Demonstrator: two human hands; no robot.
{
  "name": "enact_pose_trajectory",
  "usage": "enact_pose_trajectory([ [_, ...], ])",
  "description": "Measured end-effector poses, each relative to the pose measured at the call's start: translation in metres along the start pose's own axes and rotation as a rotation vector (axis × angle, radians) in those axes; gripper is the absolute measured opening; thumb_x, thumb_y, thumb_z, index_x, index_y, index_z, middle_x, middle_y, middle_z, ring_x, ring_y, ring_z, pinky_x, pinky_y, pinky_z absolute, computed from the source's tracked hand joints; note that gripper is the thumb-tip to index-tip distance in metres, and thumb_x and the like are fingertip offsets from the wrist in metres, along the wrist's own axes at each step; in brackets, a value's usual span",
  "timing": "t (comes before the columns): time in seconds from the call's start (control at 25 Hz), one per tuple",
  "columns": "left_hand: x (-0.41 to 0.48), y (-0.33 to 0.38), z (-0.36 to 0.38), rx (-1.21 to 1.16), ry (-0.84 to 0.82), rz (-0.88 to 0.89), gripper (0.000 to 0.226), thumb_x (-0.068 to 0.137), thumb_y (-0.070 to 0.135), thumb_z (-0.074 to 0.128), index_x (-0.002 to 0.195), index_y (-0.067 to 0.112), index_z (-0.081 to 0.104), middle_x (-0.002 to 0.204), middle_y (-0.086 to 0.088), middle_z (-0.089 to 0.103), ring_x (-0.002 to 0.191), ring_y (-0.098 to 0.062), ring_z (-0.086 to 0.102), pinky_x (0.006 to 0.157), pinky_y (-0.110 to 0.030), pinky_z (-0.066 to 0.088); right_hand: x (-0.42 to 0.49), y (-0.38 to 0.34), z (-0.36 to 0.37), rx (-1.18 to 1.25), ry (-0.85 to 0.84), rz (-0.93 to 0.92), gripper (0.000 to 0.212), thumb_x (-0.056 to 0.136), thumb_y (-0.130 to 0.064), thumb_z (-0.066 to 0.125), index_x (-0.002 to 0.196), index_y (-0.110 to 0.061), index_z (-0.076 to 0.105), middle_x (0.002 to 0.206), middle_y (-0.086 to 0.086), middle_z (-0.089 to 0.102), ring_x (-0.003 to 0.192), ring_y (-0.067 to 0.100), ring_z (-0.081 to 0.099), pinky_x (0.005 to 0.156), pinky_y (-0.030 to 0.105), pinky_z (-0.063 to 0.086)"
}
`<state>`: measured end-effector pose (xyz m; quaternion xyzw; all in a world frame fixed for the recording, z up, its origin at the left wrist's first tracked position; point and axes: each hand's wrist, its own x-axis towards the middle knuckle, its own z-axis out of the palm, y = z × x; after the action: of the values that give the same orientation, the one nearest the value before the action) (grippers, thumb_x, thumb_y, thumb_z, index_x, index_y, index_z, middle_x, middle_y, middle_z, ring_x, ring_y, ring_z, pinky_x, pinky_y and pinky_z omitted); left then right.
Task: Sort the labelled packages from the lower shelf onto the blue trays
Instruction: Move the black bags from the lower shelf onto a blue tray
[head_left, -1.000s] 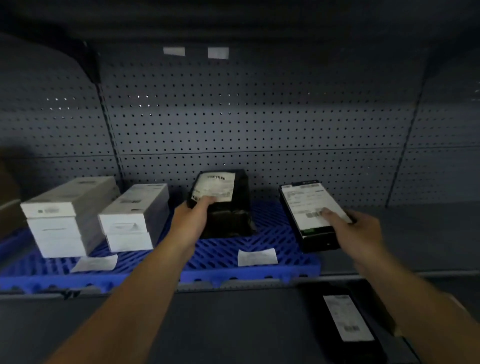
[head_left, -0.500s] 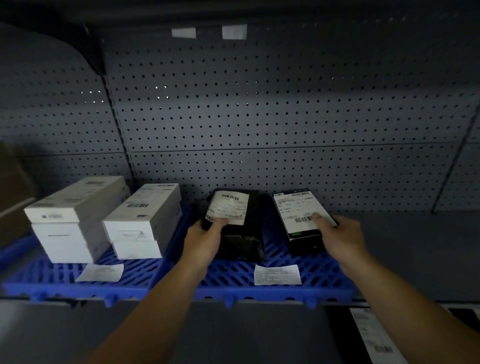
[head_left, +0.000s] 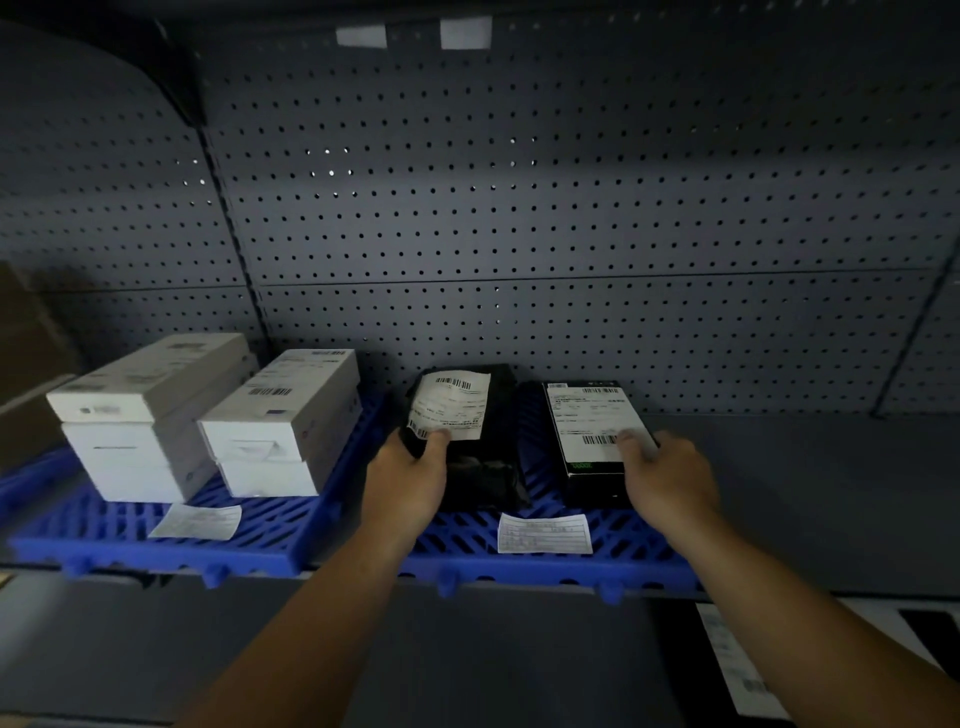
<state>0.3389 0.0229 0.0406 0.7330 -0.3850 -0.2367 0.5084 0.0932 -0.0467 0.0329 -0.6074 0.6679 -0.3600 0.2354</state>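
Observation:
Two blue trays lie side by side on the upper shelf, the left tray (head_left: 104, 540) and the right tray (head_left: 639, 566). On the right tray lies a soft black package (head_left: 483, 467) with a white label; my left hand (head_left: 410, 478) grips its left near corner, thumb on the label. Beside it a flat black box (head_left: 587, 483) with a white label rests on the tray. My right hand (head_left: 665, 478) holds its right near corner with the thumb on top. White boxes (head_left: 150, 410) (head_left: 280, 421) are stacked on the left tray.
A paper slip (head_left: 543, 532) lies at the front of the right tray, another slip (head_left: 197, 519) on the left tray. A labelled black package (head_left: 727, 660) lies on the lower shelf at bottom right. The bare grey shelf (head_left: 831, 493) extends right of the trays. Pegboard stands behind.
My right hand has carried the flat black box leftward from the tray's right edge and it now rests on the right tray beside the soft package. My left hand has stayed on the soft package.

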Motion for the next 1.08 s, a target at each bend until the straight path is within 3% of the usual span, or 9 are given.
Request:
enact_pose_trajectory([
  [0.08, 0.000, 0.003, -0.003, 0.011, -0.014, -0.007, 0.052, 0.091, 0.056, 0.058, 0.131, 0.024, 0.060, 0.125, -0.002, 0.069, 0.109, -0.022, 0.063, 0.092, -0.037, 0.050, 0.002, 0.001, -0.001, 0.030, -0.004, 0.005, 0.045, 0.096, -0.054, 0.048, 0.105, -0.013, 0.063, 0.097, 0.006, 0.066, 0.095, 0.032, 0.064, 0.087, 0.052, 0.054],
  [0.16, -0.009, 0.008, -0.008, 0.090, 0.029, 0.052, 0.072, 0.089, 0.064, 0.054, 0.148, 0.023, 0.045, 0.144, -0.004, 0.059, 0.128, -0.026, 0.056, 0.104, -0.045, 0.047, 0.002, 0.004, -0.005, 0.065, -0.006, 0.001, 0.045, 0.095, -0.058, 0.048, 0.100, -0.016, 0.063, 0.087, -0.001, 0.065, 0.084, 0.024, 0.065, 0.075, 0.043, 0.056],
  [0.24, -0.022, 0.014, -0.011, 0.184, 0.218, 0.263, 0.079, 0.089, 0.064, 0.050, 0.154, 0.020, 0.039, 0.149, -0.005, 0.054, 0.138, -0.026, 0.048, 0.112, -0.052, 0.041, 0.000, 0.008, -0.009, 0.096, 0.003, -0.007, 0.046, 0.095, -0.062, 0.046, 0.093, -0.019, 0.062, 0.083, -0.003, 0.064, 0.076, 0.017, 0.063, 0.062, 0.034, 0.052],
  [0.32, -0.038, 0.029, -0.007, 0.201, 0.315, 0.503, 0.066, 0.092, 0.053, 0.052, 0.147, 0.017, 0.049, 0.143, -0.004, 0.058, 0.136, -0.023, 0.047, 0.114, -0.050, 0.039, -0.004, 0.011, -0.013, 0.115, 0.012, -0.016, 0.048, 0.096, -0.063, 0.041, 0.090, -0.020, 0.061, 0.082, -0.003, 0.065, 0.074, 0.013, 0.062, 0.058, 0.031, 0.048],
  [0.52, -0.078, 0.061, 0.033, 0.195, 0.044, 0.785, 0.046, 0.094, 0.044, 0.055, 0.134, 0.022, 0.062, 0.129, 0.008, 0.062, 0.127, -0.012, 0.050, 0.115, -0.038, 0.036, -0.020, 0.029, -0.039, 0.146, 0.078, -0.054, 0.045, 0.098, -0.057, 0.044, 0.096, -0.017, 0.066, 0.086, -0.002, 0.068, 0.081, 0.015, 0.065, 0.063, 0.029, 0.048],
  [0.68, -0.118, 0.070, 0.077, 0.172, -0.210, 0.951, 0.041, 0.095, 0.044, 0.054, 0.128, 0.024, 0.066, 0.126, 0.008, 0.065, 0.122, -0.014, 0.055, 0.108, -0.037, 0.043, -0.046, 0.052, -0.083, 0.132, 0.299, -0.060, 0.033, 0.100, -0.040, 0.055, 0.110, -0.011, 0.068, 0.094, 0.003, 0.070, 0.090, 0.023, 0.067, 0.077, 0.033, 0.053],
  [0.8, -0.152, 0.074, 0.117, 0.178, -0.415, 0.994, 0.039, 0.098, 0.044, 0.055, 0.132, 0.026, 0.062, 0.132, 0.009, 0.062, 0.125, -0.013, 0.051, 0.109, -0.032, 0.039, -0.076, 0.088, -0.126, 0.087, 0.385, 0.006, 0.035, 0.101, -0.035, 0.055, 0.118, -0.007, 0.068, 0.097, 0.006, 0.073, 0.088, 0.023, 0.068, 0.077, 0.038, 0.056],
  [0.92, -0.185, 0.075, 0.153, 0.135, -0.558, 1.016, 0.037, 0.099, 0.043, 0.056, 0.132, 0.027, 0.062, 0.132, 0.011, 0.061, 0.123, -0.012, 0.050, 0.103, -0.031, 0.043, -0.108, 0.131, -0.165, 0.035, 0.489, 0.126, 0.029, 0.101, -0.032, 0.057, 0.111, -0.009, 0.071, 0.093, 0.002, 0.071, 0.089, 0.020, 0.067, 0.072, 0.027, 0.047],
  [1.08, -0.234, 0.072, 0.195, 0.127, -0.736, 1.003, 0.033, 0.097, 0.040, 0.057, 0.128, 0.028, 0.063, 0.126, 0.013, 0.061, 0.119, -0.010, 0.052, 0.098, -0.033, 0.049, -0.143, 0.185, -0.203, 0.022, 0.551, 0.237, 0.025, 0.098, -0.031, 0.060, 0.106, -0.010, 0.072, 0.095, 0.005, 0.073, 0.084, 0.017, 0.065, 0.076, 0.030, 0.051],
])
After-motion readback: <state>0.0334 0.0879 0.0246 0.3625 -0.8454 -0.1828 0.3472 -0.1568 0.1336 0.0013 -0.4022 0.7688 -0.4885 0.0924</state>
